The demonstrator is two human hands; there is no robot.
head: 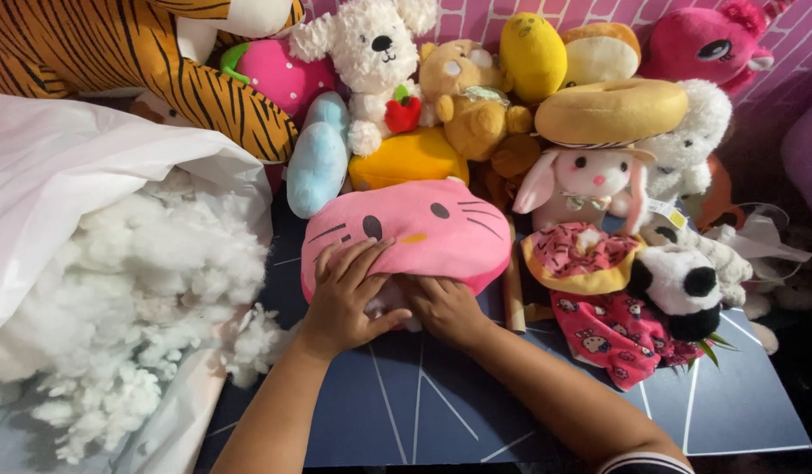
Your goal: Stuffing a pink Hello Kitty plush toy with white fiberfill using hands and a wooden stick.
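Observation:
A pink cat-face plush cushion (423, 230) lies on the dark blue mat (406, 395). My left hand (346, 294) rests flat on its lower left edge, fingers spread over the fabric. My right hand (443, 307) is curled at the cushion's bottom opening, pressing in beside a tuft of white stuffing (384, 303). Whether the right hand grips stuffing or only the fabric edge is hidden by the fingers.
A big white bag of loose white stuffing (134, 290) fills the left side. Plush toys crowd the back and right: tiger (116, 61), white dog (371, 53), bunny (582, 184), doughnut cushion (610, 110), panda (687, 285), pink patterned cloth (617, 338).

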